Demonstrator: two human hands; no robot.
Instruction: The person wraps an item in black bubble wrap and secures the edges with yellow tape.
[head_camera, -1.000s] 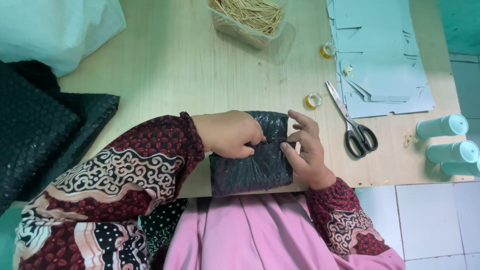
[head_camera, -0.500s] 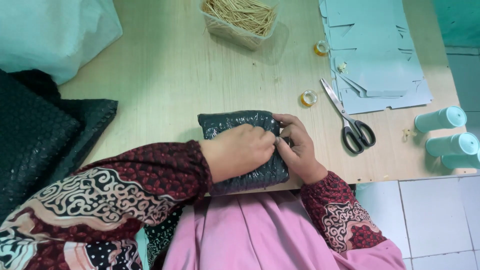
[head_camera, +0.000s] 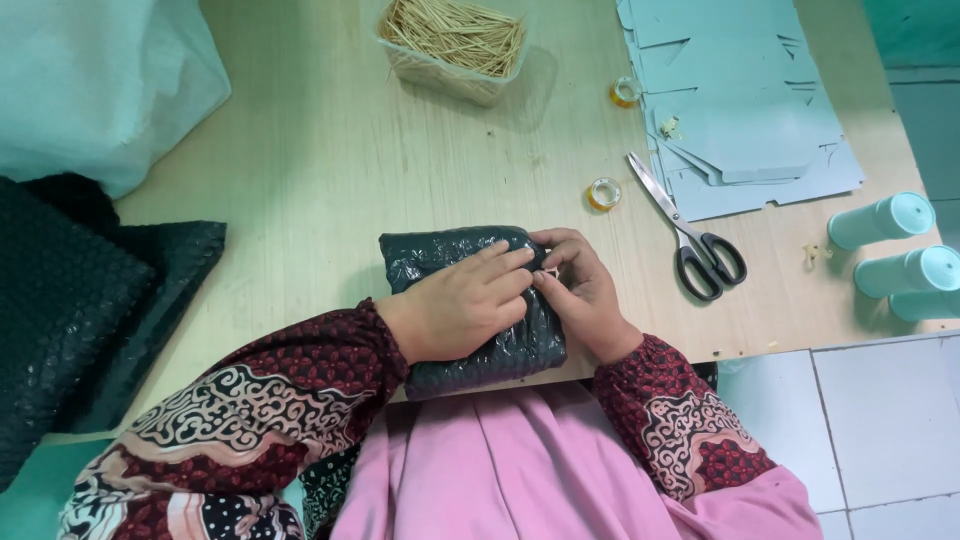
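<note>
A parcel wrapped in black bubble wrap lies at the near edge of the wooden table. My left hand lies flat on top of it, pressing it down. My right hand rests on the parcel's right end, its fingertips pinched together against my left fingertips at the wrap's edge. What the fingers pinch is too small to tell. Both sleeves are dark red with a pattern.
Scissors with black handles lie to the right, beside a stack of flat pale-blue cardboard cutouts. Two small tape rolls and a clear tub of wooden sticks sit behind. Black bubble wrap is piled left; pale-green cylinders lie right.
My left hand has slid rightward over the parcel until its fingertips meet my right hand. The parcel has turned slightly and sits a little farther from me.
</note>
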